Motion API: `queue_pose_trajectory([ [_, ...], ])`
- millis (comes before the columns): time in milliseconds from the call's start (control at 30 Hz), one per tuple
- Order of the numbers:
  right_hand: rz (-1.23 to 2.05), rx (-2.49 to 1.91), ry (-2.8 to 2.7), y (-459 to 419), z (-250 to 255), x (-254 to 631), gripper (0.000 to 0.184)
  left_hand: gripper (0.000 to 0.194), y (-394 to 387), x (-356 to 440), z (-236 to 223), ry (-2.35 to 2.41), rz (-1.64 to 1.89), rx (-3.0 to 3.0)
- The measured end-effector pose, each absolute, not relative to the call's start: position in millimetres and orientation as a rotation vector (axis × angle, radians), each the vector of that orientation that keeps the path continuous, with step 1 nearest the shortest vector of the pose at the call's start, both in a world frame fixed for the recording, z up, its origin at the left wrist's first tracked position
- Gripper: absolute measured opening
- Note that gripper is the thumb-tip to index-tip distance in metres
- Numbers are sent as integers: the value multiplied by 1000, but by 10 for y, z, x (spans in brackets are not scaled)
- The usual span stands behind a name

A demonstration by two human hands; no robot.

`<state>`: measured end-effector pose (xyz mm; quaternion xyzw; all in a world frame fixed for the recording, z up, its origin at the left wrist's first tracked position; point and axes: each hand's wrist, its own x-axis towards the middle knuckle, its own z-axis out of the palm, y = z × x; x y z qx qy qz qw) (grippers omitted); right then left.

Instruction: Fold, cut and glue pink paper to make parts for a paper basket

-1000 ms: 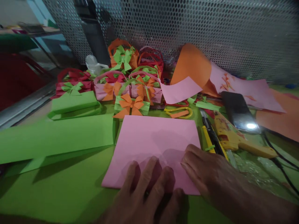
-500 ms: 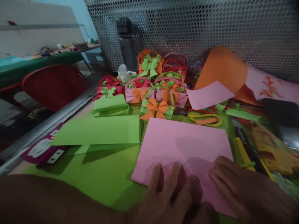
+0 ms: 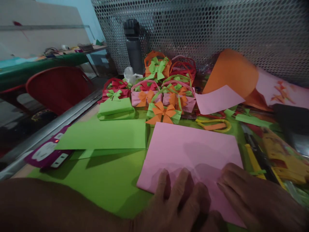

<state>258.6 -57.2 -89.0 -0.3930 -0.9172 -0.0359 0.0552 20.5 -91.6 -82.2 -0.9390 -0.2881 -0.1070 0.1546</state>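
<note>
A folded pink paper sheet (image 3: 190, 151) lies on the green table cover in front of me. My left hand (image 3: 178, 201) rests flat on its near edge, fingers stretched out and pressing down. To its right, my right hand (image 3: 251, 196) lies on the sheet's near right corner with its fingers flat against the paper. My left forearm crosses the bottom of the view.
Several small paper baskets with bows (image 3: 159, 93) stand behind the sheet. Green folded sheets (image 3: 103, 133) lie left. Yellow scissors (image 3: 213, 124), a cutter (image 3: 257, 156), a yellow glue gun (image 3: 282, 158), orange paper (image 3: 231, 72) and a phone (image 3: 293, 120) are right. A perforated metal screen (image 3: 217, 29) backs the table.
The view has swung left, bringing a red chair and the table's left edge into sight. Both hands stay pressed on the pink sheet's near edge, barely shifting.
</note>
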Motion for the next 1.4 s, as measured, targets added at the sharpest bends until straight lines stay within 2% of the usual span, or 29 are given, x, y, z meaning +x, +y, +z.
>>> queue_pose_trajectory([
  [333, -91, -1198, -2741, -572, -904, 2582, 17, 38, -915, 228, -850, -860, -382, -2659],
  [467, 56, -1226, -2727, -579, -804, 2547, 17, 40, -906, 203, -800, -798, -312, -2727],
  [600, 180, -1348, -2747, -579, -586, 2460, 26, 45, -881, 165, -777, -728, -137, -2827],
  [833, 421, -1515, -2756, -555, -442, 2384, 22, 40, -864, 148, -831, -747, -248, -2818],
  [1067, 455, -1522, -2715, -562, -458, 2394, 22, 41, -849, 141, -838, -723, -233, -2794],
  [1400, 318, -1418, -2740, -569, -439, 2395, 25, 47, -862, 161, -847, -693, -223, -2781],
])
